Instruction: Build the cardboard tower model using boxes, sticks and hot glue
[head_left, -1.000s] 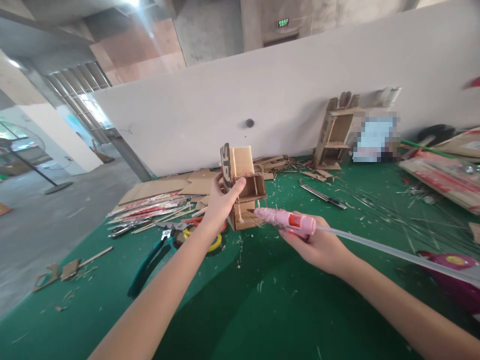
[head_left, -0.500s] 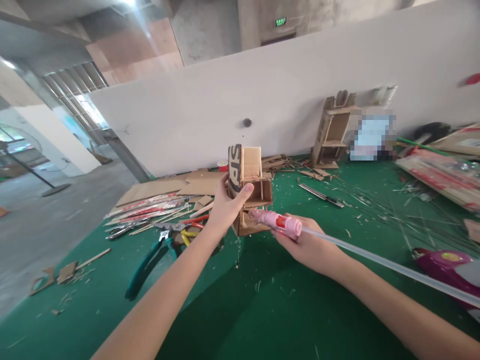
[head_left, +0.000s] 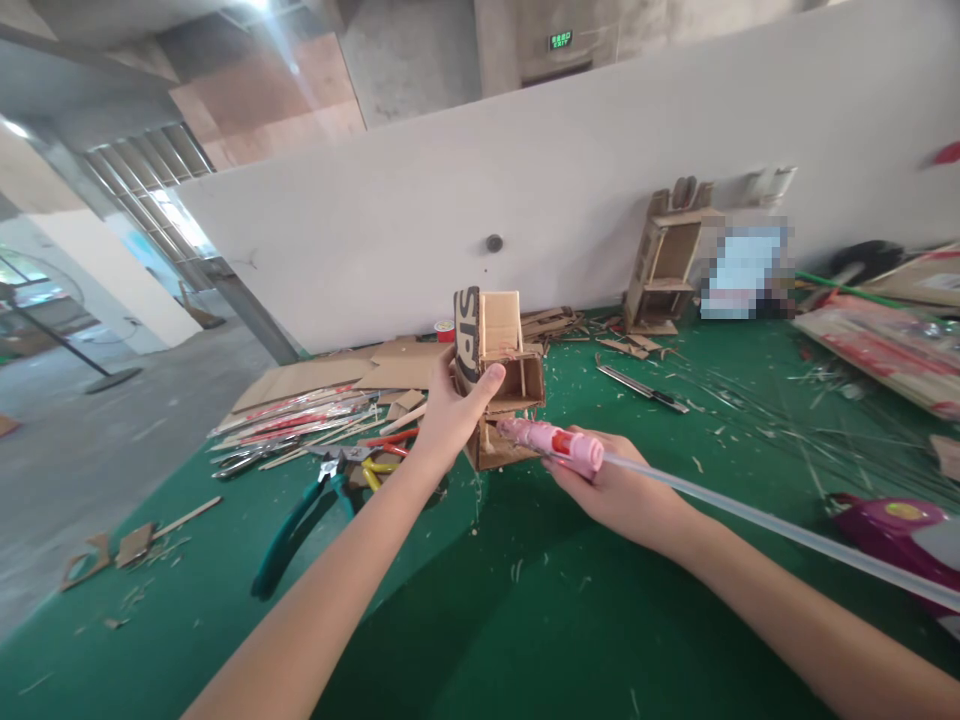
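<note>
A small cardboard box structure (head_left: 500,325) with open compartments and black lettering on its side stands over the green table. My left hand (head_left: 457,405) grips its left side, thumb across the front. In my right hand (head_left: 611,490) is a pink hot glue gun (head_left: 574,449), its handle hidden by the fingers. A long translucent glue stick (head_left: 750,518) trails from the gun's rear to the right. The gun's nozzle end points into the lower compartment; whether the tip touches the cardboard I cannot tell.
Green-handled pliers (head_left: 289,535) lie left of my left forearm, near wooden sticks (head_left: 300,420) and cardboard sheets (head_left: 409,366). A utility knife (head_left: 642,389) rests to the right. Behind it stands a taller cardboard shelf (head_left: 664,270). A purple device (head_left: 885,525) sits at the right edge.
Almost nothing differs. The camera view has shifted very slightly; both hands, the cardboard structure and the glue gun hold the same positions.
</note>
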